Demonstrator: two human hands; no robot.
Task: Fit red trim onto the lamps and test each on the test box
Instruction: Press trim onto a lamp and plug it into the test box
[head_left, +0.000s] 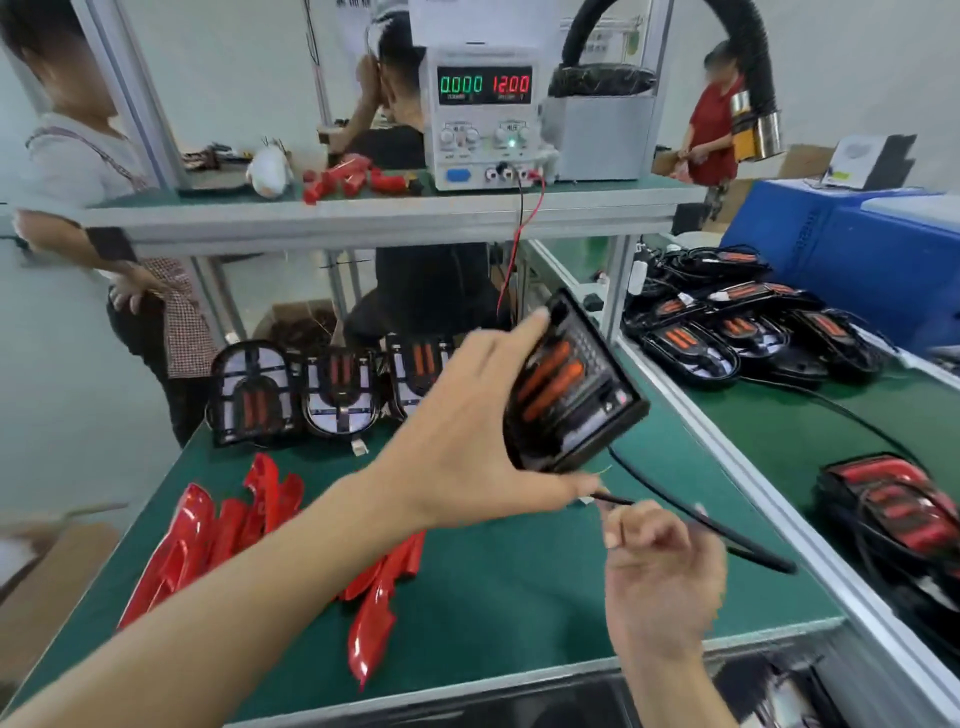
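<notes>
My left hand (462, 426) grips a black lamp (569, 387) with orange strips, held tilted above the green table (509, 587). My right hand (657, 564) pinches the lamp's black cable (727, 540) near its plug end, below the lamp. Red trim pieces (208, 535) lie in a loose pile at the table's left front. Three lamps (332, 392) without trim stand in a row at the table's far edge. The test box, a power supply (485, 117) showing 0.000 and 12.00, sits on the upper shelf with red and black leads (519, 244) hanging down.
Several black lamps with cables (737, 322) are piled on the right-hand bench, one with red trim (893, 504) nearer me. Blue crates (857, 244) stand behind them. Red parts (358, 179) lie on the shelf. People stand at left, behind the shelf and far right.
</notes>
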